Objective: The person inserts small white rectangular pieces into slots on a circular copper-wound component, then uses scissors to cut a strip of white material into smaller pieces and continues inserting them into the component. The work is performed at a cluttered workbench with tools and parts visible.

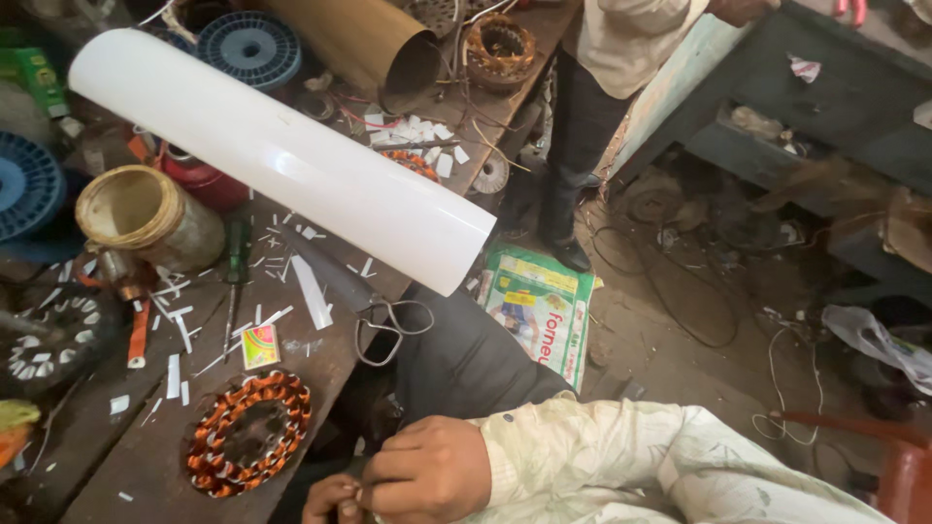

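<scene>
I see right hand (427,473) and left hand (330,500) together at bottom edge, fingertips pinched narrow on something too small to identify. Wound copper stator (249,432) on table (146,466) just left of left hand, nearer it. Scissors (388,328) beyond. White rolled sheet (282,155) farther, long axis running diagonally up-left.
</scene>
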